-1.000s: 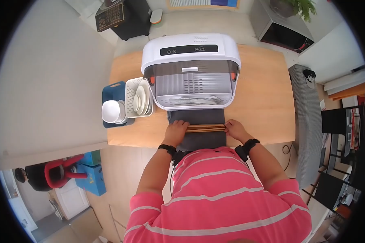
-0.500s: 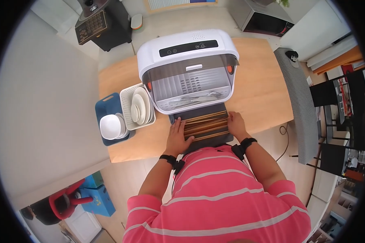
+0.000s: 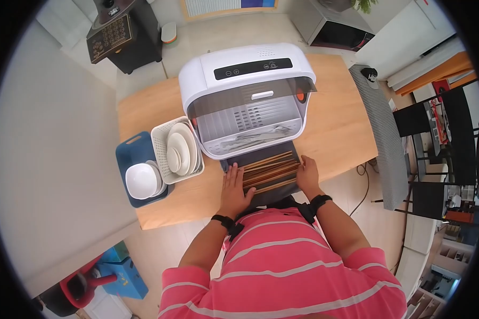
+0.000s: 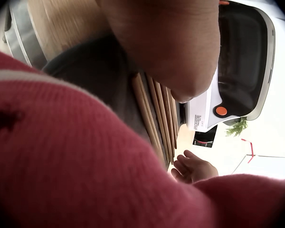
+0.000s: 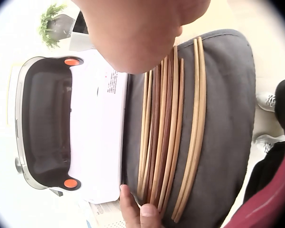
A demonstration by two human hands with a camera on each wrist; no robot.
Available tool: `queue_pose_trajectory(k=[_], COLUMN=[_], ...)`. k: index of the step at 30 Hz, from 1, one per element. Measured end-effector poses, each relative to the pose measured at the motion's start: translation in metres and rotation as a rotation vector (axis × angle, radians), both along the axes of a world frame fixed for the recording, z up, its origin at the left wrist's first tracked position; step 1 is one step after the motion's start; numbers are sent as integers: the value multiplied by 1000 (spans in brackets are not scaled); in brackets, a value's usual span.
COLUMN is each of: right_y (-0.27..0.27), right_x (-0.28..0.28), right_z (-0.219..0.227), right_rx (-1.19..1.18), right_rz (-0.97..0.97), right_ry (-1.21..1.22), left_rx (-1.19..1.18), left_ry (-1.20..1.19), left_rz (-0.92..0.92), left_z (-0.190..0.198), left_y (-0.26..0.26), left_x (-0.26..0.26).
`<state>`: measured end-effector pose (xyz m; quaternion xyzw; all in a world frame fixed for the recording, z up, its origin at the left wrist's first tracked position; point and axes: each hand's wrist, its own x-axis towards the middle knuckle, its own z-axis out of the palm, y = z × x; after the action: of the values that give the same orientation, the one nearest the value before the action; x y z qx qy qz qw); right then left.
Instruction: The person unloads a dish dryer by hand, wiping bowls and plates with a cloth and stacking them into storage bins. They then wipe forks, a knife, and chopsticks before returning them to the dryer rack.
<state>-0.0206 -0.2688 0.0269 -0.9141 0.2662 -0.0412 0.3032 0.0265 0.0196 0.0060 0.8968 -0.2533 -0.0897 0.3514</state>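
Observation:
Several wooden chopsticks [image 3: 271, 171], light and dark brown, lie side by side on a dark grey mat [image 5: 223, 118] at the table's front. Two pale ones sit a little apart on the side nearest the body. My left hand [image 3: 233, 190] rests at their left ends, fingers straight; its fingertips also show low in the right wrist view. At the opposite ends is my right hand [image 3: 307, 176], with fingers loosely extended in the left wrist view. Just beyond the mat stands a white dish sterilizer [image 3: 250, 61], its tinted lid [image 3: 226, 103] raised, with cutlery [image 3: 261, 138] in the front tray.
Left of the sterilizer, a white basket [image 3: 159, 146] holds plates [image 3: 183, 138]. Beside it, white bowls [image 3: 142, 181] stand in a blue basket [image 3: 125, 154]. A microwave [image 3: 338, 32] sits at the back right. The wooden table [image 3: 335, 117] ends close to the body.
The chopsticks, a tight bundle held between both hands one second ago, now lie spread on the mat. Both hands have loosened from them. The head view has turned slightly.

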Motion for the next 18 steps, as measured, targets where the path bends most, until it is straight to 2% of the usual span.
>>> queue_pose_trajectory(k=[2, 4, 7, 11, 13, 14, 15, 16, 17, 18], right_y=[0, 8, 5, -16, -31, -41, -52, -55, -51, -50], right_x=[-2, -4, -6, -17, -31, -40, -48, -54, -53, -55], right_z=[0, -3, 4, 19, 21, 17, 13, 8, 18, 30], right_rx=[16, 16, 41, 74, 110, 127, 65, 0, 14, 376], right_rz=[-20, 21, 29, 89, -61, -58, 108, 281, 292, 82], right_ry=[72, -10, -6, 11, 299, 308, 548, 783, 782, 789], left_rx=[-21, -39, -30, -82, -103, -30, 42, 60, 156, 247], left_ry=[1, 11, -16, -9, 30, 243, 450, 453, 693, 934], left_rz=[-20, -43, -44, 11, 59, 160, 263, 267, 263, 264], left_z=[-1, -2, 0, 10, 18, 23, 26, 28, 29, 30], left_y=[-8, -16, -20, 4, 21, 27, 33, 42, 51, 56], left_x=[1, -1, 1, -8, -23, -30, -35, -40, -43, -47])
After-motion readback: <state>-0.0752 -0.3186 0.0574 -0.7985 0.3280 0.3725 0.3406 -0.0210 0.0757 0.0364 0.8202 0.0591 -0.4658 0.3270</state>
